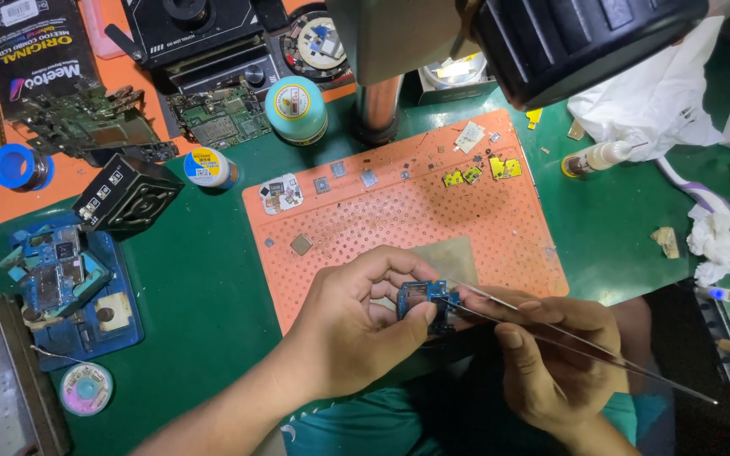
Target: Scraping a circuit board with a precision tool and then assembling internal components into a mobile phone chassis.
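Over the near edge of the orange perforated mat (500,228), on the green counter (204,279), the left hand (356,329) is pinching a small blue circuit board (427,297) between thumb and curled fingers, gripping it by its edges. The right hand (551,355) is squeezing metal tweezers (585,346), whose tips are meeting the board's right side. The board looks light, stiff and fragile, so it seems best held by its bare rims, clear of the components.
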